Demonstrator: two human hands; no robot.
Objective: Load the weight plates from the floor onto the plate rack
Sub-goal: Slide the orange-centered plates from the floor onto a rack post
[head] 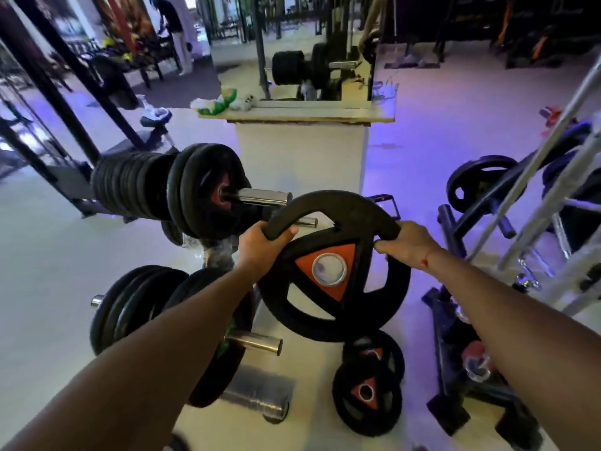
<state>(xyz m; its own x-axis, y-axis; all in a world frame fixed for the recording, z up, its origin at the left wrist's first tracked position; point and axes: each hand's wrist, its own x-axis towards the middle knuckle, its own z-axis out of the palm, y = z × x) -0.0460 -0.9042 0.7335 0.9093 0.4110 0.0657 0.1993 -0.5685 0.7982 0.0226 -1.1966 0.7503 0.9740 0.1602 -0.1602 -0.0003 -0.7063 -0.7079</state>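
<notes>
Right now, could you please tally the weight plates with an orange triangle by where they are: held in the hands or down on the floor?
Held in the left hand and right hand: 1, the lifted plate.
On the floor: 2, the front plate and the rear plate behind it.
Total: 3.

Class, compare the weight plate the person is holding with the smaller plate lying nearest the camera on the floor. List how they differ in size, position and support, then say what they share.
The held plate looks larger than the floor plate. The held plate is in the air, near the rack's upper peg; the floor plate rests on the floor beside another plate. The left hand and right hand grip the held plate's rim; nothing grips the floor plate. Both are black, with an orange triangle round the centre hole.
</notes>
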